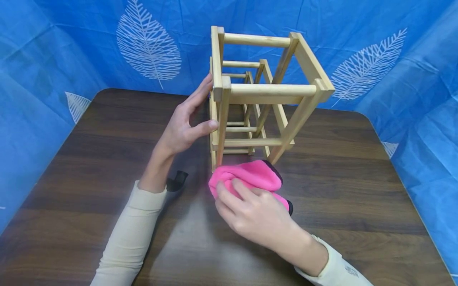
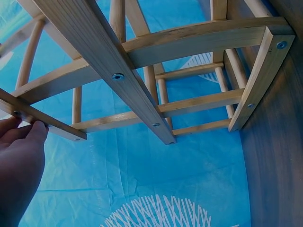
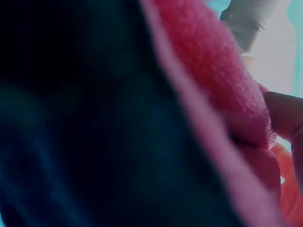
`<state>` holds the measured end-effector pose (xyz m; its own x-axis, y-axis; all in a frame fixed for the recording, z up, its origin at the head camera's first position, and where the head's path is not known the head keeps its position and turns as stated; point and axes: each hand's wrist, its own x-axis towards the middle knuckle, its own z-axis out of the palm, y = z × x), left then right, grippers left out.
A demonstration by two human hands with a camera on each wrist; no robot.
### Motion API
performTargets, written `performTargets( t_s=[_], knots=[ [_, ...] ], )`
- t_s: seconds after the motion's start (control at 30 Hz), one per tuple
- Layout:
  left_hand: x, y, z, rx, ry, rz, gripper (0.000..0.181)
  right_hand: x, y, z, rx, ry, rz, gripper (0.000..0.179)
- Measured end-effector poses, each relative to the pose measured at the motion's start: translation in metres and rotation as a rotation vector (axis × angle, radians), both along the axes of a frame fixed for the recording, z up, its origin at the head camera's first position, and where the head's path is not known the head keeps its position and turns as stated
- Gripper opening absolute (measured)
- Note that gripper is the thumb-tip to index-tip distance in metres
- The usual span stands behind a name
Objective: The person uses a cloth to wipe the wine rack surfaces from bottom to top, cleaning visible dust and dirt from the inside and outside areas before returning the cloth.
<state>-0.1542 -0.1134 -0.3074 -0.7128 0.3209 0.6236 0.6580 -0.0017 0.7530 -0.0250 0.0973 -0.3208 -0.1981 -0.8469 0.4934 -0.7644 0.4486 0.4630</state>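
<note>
A light wooden rack (image 1: 273, 90) of slats and round rods stands upright on the table, also seen in the left wrist view with screw heads along its slats (image 2: 118, 75). My left hand (image 1: 186, 123) rests against its left side, fingers extended and thumb by the front leg. In the left wrist view that hand (image 2: 21, 161) touches an end slat with its fingertips. My right hand (image 1: 257, 214) grips a folded pink cloth (image 1: 255, 174) with dark edging, at the foot of the rack's front legs. The cloth (image 3: 213, 71) fills much of the right wrist view, blurred.
The rack stands towards the back of a dark brown wooden table (image 1: 343, 198). A blue curtain (image 1: 257, 16) with white leaf prints hangs behind and at both sides. A small black piece (image 1: 177, 180) shows beside the left wrist.
</note>
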Motion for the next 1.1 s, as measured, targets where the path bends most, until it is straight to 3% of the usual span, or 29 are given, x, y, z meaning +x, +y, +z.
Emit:
performTargets(
  t_s=[0.23,0.5,0.7,0.97,1.1],
  knots=[
    [0.000,0.000,-0.001,0.011,0.002,-0.009,0.099,0.002,0.011,0.000,-0.006,-0.022,-0.098,0.021],
    [0.000,0.001,-0.003,0.021,0.005,-0.010,0.097,0.007,0.021,-0.001,-0.011,-0.067,-0.142,0.027],
    [0.000,0.001,-0.004,0.048,-0.004,-0.020,0.097,0.011,0.031,0.004,-0.098,-0.096,-0.106,0.031],
    [-0.001,0.001,-0.005,0.081,0.003,-0.023,0.095,0.014,0.062,0.032,-0.313,-0.342,-0.023,0.031],
    [-0.001,0.001,-0.006,0.104,-0.015,-0.043,0.097,0.011,0.080,0.041,-0.429,-0.318,-0.044,0.033]
  ],
)
